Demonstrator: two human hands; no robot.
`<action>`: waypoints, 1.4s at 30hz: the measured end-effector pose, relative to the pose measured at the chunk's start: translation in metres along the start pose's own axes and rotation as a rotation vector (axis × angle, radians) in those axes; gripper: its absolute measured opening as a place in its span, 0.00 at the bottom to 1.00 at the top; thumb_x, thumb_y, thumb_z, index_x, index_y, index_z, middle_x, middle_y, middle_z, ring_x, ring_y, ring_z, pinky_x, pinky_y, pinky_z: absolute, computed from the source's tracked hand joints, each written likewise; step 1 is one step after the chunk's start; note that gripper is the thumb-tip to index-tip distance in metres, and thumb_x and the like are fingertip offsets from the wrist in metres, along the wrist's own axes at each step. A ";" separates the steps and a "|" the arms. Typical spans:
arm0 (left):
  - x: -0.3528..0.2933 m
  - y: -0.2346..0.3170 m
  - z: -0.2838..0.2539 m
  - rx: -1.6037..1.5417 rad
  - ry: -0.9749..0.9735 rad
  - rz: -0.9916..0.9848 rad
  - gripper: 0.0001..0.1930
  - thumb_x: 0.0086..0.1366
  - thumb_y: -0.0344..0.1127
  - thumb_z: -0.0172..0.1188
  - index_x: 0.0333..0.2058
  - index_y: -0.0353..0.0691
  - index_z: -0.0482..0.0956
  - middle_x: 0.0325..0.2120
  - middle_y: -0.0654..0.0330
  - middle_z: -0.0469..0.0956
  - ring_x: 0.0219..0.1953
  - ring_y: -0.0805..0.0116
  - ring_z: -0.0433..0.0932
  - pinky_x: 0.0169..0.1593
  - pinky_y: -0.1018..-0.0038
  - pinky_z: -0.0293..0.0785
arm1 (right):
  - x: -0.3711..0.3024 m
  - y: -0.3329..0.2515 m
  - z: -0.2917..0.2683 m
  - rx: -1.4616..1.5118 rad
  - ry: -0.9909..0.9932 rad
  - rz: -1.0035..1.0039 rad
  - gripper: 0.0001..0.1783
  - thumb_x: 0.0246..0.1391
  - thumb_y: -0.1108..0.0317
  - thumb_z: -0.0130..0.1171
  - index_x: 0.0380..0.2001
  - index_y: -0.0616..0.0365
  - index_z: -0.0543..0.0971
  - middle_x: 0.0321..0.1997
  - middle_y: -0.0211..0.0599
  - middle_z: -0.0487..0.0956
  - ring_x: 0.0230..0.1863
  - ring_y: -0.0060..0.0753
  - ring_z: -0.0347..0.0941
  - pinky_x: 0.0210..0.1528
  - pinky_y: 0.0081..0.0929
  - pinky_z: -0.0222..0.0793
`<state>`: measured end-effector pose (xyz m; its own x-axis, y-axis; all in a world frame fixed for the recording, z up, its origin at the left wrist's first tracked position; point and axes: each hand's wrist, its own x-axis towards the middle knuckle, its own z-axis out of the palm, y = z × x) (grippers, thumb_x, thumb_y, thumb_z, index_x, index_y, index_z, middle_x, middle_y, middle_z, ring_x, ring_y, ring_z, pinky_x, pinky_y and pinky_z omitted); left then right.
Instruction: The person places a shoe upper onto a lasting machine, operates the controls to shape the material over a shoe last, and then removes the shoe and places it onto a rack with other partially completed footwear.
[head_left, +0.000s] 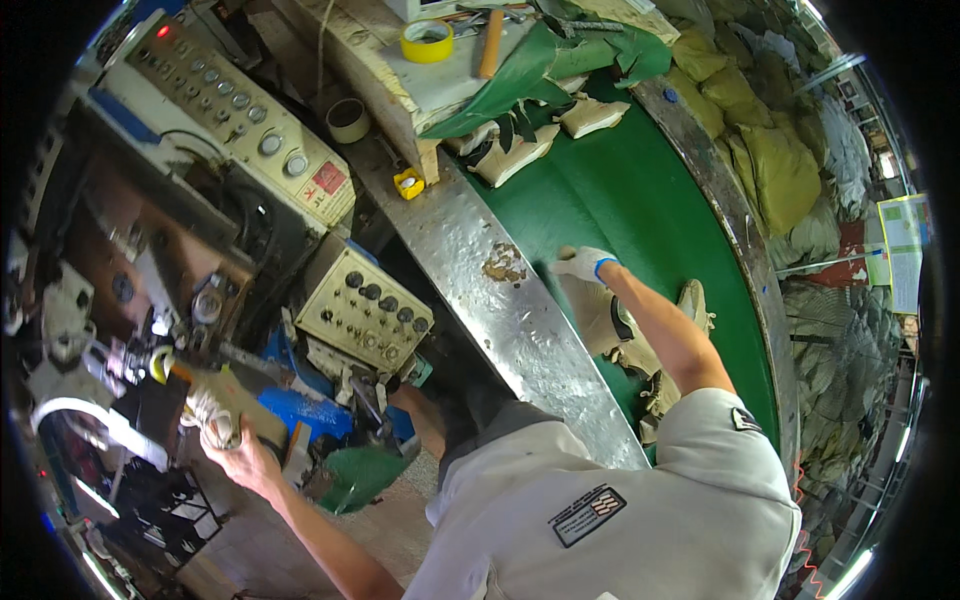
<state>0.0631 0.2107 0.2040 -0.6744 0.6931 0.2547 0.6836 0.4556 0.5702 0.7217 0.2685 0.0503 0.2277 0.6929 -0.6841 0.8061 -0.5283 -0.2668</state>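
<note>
Two arms spread way out to the sides here. The bare left hand (pixel 245 465) is closed around one end of a lace-up shoe (pixel 208 410) with bunched pale laces, holding it up right by the machine's metal parts (pixel 140 365). Over on the other side, the right hand (pixel 583 265), in a white glove with a blue cuff, is at the end of a pale tan shoe (pixel 592 312) on the green belt (pixel 640 200); can't tell if it's gripping it or just touching. More cream shoes (pixel 515 155) sit at the far end of that belt, next to a ragged green cloth (pixel 560 60). Yellow tape roll (pixel 427 42) and an orange-handled tool (pixel 491 43) are up on the bench (pixel 375 65), and a knobby control box (pixel 365 310) sits between the machine and the metal ledge (pixel 520 310).
</note>
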 end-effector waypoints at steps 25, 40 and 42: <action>-0.012 0.000 0.015 -0.309 -0.525 -0.185 0.21 0.67 0.33 0.67 0.53 0.21 0.78 0.46 0.53 0.83 0.45 0.71 0.78 0.52 0.74 0.74 | 0.040 -0.101 0.063 2.043 -0.382 -0.523 0.41 0.56 0.51 0.70 0.67 0.61 0.69 0.63 0.47 0.77 0.64 0.49 0.73 0.70 0.50 0.66; 0.042 -0.022 0.011 -0.873 -0.808 -0.393 0.13 0.67 0.34 0.67 0.45 0.31 0.82 0.35 0.57 0.86 0.32 0.71 0.84 0.41 0.72 0.83 | -0.197 -0.400 0.149 1.286 -0.711 -0.532 0.27 0.61 0.65 0.64 0.61 0.68 0.75 0.55 0.38 0.81 0.52 0.28 0.77 0.56 0.27 0.72; 0.037 -0.041 -0.005 -0.573 -0.490 -0.213 0.15 0.65 0.33 0.68 0.47 0.32 0.82 0.39 0.55 0.86 0.37 0.69 0.84 0.45 0.73 0.82 | -0.215 -0.418 0.158 1.237 -0.662 -0.551 0.26 0.62 0.69 0.63 0.62 0.69 0.75 0.56 0.37 0.80 0.53 0.26 0.76 0.57 0.25 0.71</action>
<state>0.0086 0.2154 0.1936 -0.4837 0.8512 -0.2034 0.2126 0.3397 0.9162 0.2498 0.2628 0.2011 -0.4939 0.7750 -0.3942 -0.3270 -0.5857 -0.7417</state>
